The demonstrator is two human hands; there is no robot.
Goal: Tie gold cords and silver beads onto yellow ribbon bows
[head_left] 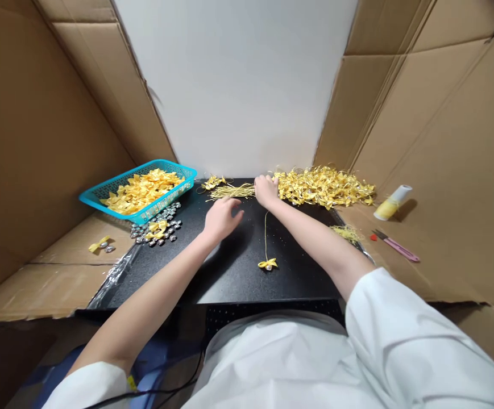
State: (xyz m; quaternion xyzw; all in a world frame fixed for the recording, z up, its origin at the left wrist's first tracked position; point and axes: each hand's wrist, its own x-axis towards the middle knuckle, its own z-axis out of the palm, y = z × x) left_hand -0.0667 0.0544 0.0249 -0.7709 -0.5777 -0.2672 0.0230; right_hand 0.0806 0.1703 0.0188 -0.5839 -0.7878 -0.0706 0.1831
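Note:
My left hand [223, 218] hovers over the black tabletop [229, 278], thumb apart from its fingers, just in front of a bundle of thin gold cords [232, 192]. At the bundle's right end, my right hand [266, 191] is closed, its fingers curled; what is in them is hidden. Close to its right side lies a big heap of yellow ribbon bows on cords [327, 186]. A single yellow bow with a silver bead [268, 264] rests in front of my hands, its cord running up toward my right wrist.
At left, a turquoise basket [85, 197] holds yellow bows; silver beads [172, 213] lie in front of it. A loose bow [99, 244] lies on the cardboard. To the right are yellow clippings [347, 233], a roll [394, 203] and pink-handled snips [402, 250]. Cardboard walls flank the table.

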